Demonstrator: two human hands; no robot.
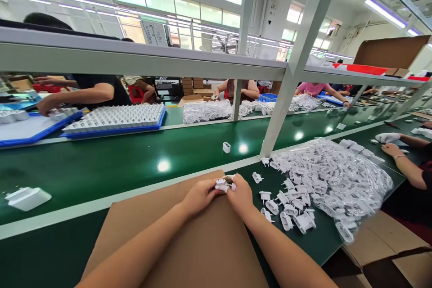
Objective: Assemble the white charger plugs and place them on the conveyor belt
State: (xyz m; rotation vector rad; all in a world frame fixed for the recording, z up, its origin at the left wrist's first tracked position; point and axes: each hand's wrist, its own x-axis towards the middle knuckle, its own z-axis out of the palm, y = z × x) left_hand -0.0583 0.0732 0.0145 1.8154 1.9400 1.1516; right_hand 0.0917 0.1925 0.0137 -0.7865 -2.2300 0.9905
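My left hand (pixel 200 197) and my right hand (pixel 241 196) meet over a brown cardboard sheet (pixel 189 243). Between their fingertips they grip a small white plastic plug part (pixel 222 184); its far side is hidden by my fingers. To the right of my right hand, loose white plug parts with metal pins (pixel 286 221) lie scattered on the green bench. They spread from a clear plastic bag (pixel 337 180) heaped with the same kind of part.
Beyond the cardboard runs a green conveyor belt (pixel 189 153), carrying a white adapter (pixel 226 147) and a larger one (pixel 29 198) at left. A metal post (pixel 286 99) rises beside the bag. Across the belt, a blue tray (pixel 114 131) holds rows of white pieces. Co-workers sit opposite and at right.
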